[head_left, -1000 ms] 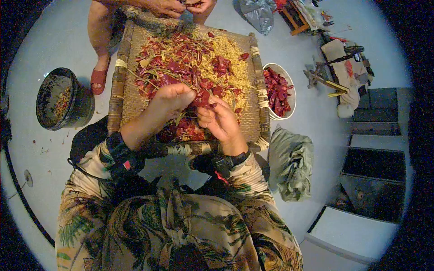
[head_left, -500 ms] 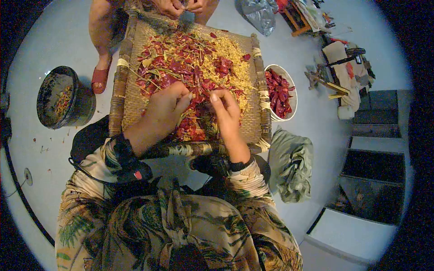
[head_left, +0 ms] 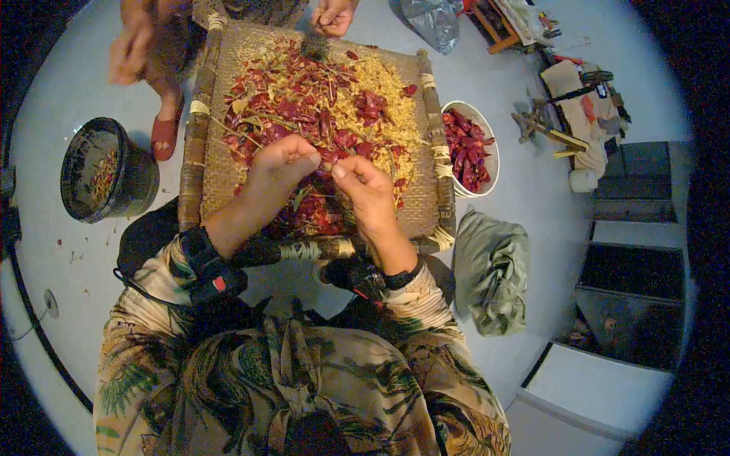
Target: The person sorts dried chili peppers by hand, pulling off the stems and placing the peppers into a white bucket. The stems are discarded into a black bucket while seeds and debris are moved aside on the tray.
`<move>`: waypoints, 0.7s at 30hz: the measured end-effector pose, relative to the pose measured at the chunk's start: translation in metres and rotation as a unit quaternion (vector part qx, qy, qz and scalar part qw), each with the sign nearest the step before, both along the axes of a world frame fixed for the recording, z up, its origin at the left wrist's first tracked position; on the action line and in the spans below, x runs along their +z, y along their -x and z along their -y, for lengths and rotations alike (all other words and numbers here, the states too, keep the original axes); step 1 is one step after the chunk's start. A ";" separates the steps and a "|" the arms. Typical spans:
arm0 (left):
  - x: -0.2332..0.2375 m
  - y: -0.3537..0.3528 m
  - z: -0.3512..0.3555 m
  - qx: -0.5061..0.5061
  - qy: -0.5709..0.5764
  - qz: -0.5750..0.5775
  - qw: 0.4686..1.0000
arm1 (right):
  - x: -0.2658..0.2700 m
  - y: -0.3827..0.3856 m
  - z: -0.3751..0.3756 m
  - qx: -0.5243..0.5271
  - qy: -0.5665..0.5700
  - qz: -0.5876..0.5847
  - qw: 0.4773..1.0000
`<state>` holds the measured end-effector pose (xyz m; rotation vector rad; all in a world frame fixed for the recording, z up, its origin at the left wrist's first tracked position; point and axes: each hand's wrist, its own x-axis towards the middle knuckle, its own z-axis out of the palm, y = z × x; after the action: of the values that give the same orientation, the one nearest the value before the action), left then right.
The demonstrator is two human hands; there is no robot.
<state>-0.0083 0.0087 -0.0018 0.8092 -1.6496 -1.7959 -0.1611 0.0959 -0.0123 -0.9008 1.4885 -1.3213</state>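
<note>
My left hand and my right hand are both closed in a pinch, their fingertips almost meeting. Whatever small thing lies between the fingertips is too small to name. Beneath them, dried red chilies, with stems and broken pieces, cover much of a woven tray framed with thick rods. Yellow chili seeds spread over the tray's right side. My hands and wrists hide part of the near chilies.
Left of the tray stands a black bucket with scraps inside. On the right are a white bucket of red chilies and a green sack. Across the tray, another person's hand is near the edge; their other hand is blurred.
My hands have come closer together, mainly through my right hand moving left. The other person's hands have parted, one swinging left beyond the tray.
</note>
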 end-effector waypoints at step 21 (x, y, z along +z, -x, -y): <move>0.015 -0.006 -0.006 -0.037 0.315 0.146 0.937 | 0.011 -0.011 -0.002 -0.046 0.142 -0.356 0.923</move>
<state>-0.0027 0.0144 0.0132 0.7351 -2.2953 -1.0935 -0.1505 0.0977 -0.0009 -1.6423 1.9213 -1.3681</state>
